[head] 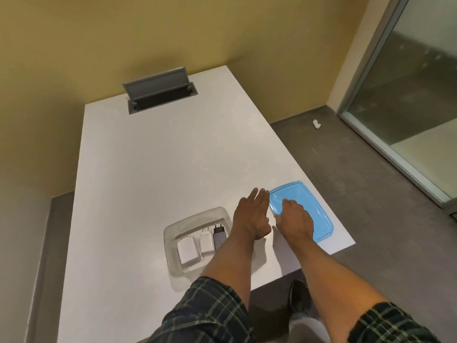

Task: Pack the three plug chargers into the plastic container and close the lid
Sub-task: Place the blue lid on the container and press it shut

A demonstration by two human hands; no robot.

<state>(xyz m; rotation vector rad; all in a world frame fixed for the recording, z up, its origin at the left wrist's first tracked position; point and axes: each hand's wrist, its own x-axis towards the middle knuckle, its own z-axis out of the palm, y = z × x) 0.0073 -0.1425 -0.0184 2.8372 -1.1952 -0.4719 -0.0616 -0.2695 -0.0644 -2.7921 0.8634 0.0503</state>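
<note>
Clear plastic container (170, 233) sits open on the white desk (148, 169) near its front edge, holding three plug chargers side by side: two white chargers (187, 251) (206, 242) and a dark grey charger (219, 235) at the right. Just right of it, the left hand (251, 219) hovers flat with fingers stretched out, gripping nothing. The right hand (294, 219) rests on the blue lid (311, 206), fingers curled over its left edge. Farther away, a grey cable hatch (160, 91) stands open.

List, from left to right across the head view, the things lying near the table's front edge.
Larger white charger → smaller white charger → dark charger, all in the clear container → left hand → right hand → blue lid.
</note>
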